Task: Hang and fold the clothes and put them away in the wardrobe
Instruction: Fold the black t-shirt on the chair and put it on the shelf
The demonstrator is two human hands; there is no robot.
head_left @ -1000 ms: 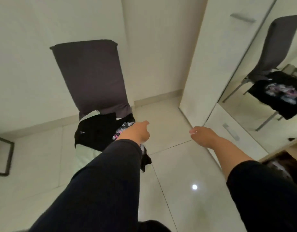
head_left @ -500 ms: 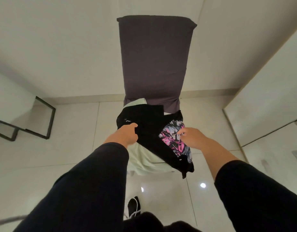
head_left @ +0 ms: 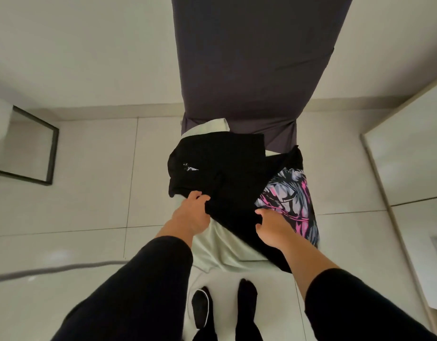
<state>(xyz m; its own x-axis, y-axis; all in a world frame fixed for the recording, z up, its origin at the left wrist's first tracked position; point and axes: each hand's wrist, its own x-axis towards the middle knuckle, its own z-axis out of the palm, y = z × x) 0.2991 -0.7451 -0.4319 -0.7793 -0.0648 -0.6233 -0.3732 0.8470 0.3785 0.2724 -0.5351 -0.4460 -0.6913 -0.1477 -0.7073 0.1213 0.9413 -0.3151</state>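
At the centre of the frame our left hand (head_left: 191, 216) pinches the edge of the black garment (head_left: 220, 173) — it lies on the chair (head_left: 257, 70) over a pale green cloth (head_left: 227, 247). Our right hand (head_left: 274, 230) grips the same black fabric beside a floral garment (head_left: 290, 200).

The clothes (head_left: 225, 173) lie on the chair (head_left: 257, 57) seat, at 12 o'clock from the feet (head_left: 223, 308). The left hand (head_left: 190, 215) grips their edge at 9 o'clock, the right hand (head_left: 274, 227) at 5 o'clock. A frame (head_left: 50, 153) stands on the floor (head_left: 89, 193) at 9 o'clock from the chair.
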